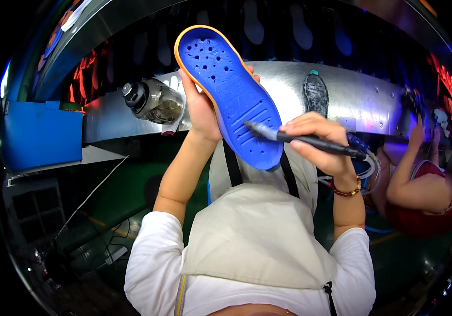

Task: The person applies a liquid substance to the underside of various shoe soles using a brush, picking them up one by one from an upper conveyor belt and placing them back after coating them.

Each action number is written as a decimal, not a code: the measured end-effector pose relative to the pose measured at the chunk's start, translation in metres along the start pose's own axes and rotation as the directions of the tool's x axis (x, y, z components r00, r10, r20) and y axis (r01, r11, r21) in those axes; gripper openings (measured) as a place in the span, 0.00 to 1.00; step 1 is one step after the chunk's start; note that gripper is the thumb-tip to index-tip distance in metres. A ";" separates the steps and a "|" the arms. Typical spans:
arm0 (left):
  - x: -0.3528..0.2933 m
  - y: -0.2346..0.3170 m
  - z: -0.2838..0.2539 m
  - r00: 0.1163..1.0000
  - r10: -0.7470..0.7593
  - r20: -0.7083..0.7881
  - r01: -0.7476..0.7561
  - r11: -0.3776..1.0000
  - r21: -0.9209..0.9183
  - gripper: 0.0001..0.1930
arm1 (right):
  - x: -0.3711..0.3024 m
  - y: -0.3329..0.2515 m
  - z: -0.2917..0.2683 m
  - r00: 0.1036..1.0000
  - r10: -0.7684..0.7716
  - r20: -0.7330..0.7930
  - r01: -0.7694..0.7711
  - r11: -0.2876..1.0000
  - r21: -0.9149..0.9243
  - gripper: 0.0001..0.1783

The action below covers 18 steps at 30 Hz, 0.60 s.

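A blue shoe sole [230,97] with an orange rim is held up in front of me, its holed end away from me and its grooved end nearer. My left hand [200,108] grips it by the left edge, with fingertips showing past the right edge. In my right hand [321,139] is a brush [315,142] with a black handle and pale, dark-tipped bristles. The bristle tip lies over the grooves of the sole, seemingly touching them.
A metal ledge [365,105] runs across in front, bearing a dark water bottle [155,100] and a dark sole-shaped piece [315,90]. Beyond it, a dark belt carries several soles [301,27]. A blue box [41,131] stands left; another person's arm [413,158] is at right.
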<state>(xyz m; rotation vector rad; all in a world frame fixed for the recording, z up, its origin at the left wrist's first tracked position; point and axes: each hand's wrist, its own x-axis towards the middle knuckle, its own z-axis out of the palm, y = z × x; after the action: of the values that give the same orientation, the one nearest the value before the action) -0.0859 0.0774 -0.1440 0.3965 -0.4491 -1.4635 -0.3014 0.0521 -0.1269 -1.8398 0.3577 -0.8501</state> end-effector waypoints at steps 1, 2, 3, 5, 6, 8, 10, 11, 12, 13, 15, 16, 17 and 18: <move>0.001 0.000 -0.001 1.000 0.004 0.000 -0.004 1.000 0.004 0.46 | -0.001 0.001 0.001 0.999 -0.025 0.035 0.026 0.999 -0.022 0.09; 0.001 0.001 -0.002 1.000 0.007 -0.001 -0.007 1.000 0.010 0.46 | 0.000 -0.005 0.005 0.987 -0.038 0.156 0.046 0.998 -0.048 0.09; 0.002 0.001 -0.004 1.000 0.009 -0.003 -0.009 1.000 0.017 0.46 | -0.002 -0.007 0.009 0.974 -0.026 0.227 0.029 0.999 -0.014 0.10; 0.003 0.005 -0.006 0.992 -0.002 0.129 0.008 0.999 -0.047 0.45 | -0.002 -0.003 0.000 0.949 -0.079 0.306 0.045 0.992 0.118 0.12; 0.004 0.007 -0.003 0.989 -0.002 0.148 0.010 0.999 -0.051 0.45 | -0.003 0.006 -0.005 0.965 -0.067 0.254 -0.010 0.957 0.291 0.13; 0.009 0.013 -0.001 0.983 -0.016 0.182 0.035 0.994 -0.103 0.44 | -0.007 0.015 -0.007 0.994 0.075 0.080 -0.105 0.864 0.492 0.12; 0.008 0.014 0.004 0.999 -0.039 0.013 0.041 0.988 -0.151 0.42 | -0.007 0.016 -0.005 0.979 0.200 0.025 -0.187 0.852 0.490 0.12; 0.009 0.015 0.006 0.996 -0.053 -0.070 0.041 0.984 -0.172 0.41 | -0.009 0.019 -0.001 0.976 0.217 0.011 -0.189 0.822 0.536 0.12; 0.003 0.011 0.013 0.991 -0.037 -0.130 0.023 0.994 -0.110 0.38 | -0.009 0.019 0.004 0.968 0.251 -0.027 -0.183 0.771 0.610 0.12; -0.006 0.001 0.018 0.995 -0.003 -0.104 -0.004 0.998 -0.069 0.38 | -0.009 0.018 0.009 0.956 0.287 -0.062 -0.171 0.715 0.678 0.12; -0.024 -0.019 0.026 0.997 0.057 -0.050 -0.056 0.998 0.010 0.37 | -0.009 0.016 0.020 0.934 0.336 -0.124 -0.136 0.653 0.745 0.12; -0.026 -0.024 0.026 0.997 0.054 0.056 -0.054 0.999 -0.003 0.36 | -0.008 0.016 0.026 0.926 0.344 -0.153 -0.119 0.653 0.748 0.12; -0.026 -0.025 0.023 0.998 0.036 0.048 -0.037 0.999 0.030 0.35 | -0.009 0.016 0.029 0.918 0.353 -0.182 -0.104 0.655 0.748 0.12; -0.024 -0.024 0.020 0.999 0.017 0.040 -0.020 0.998 0.062 0.34 | -0.012 0.013 0.031 0.931 0.323 -0.168 -0.157 0.773 0.614 0.12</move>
<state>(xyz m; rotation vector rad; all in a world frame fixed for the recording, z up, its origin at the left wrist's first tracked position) -0.1179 0.1004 -0.1405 0.4124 -0.5300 -1.4442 -0.2867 0.0746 -0.1495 -1.0670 0.4291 -0.9016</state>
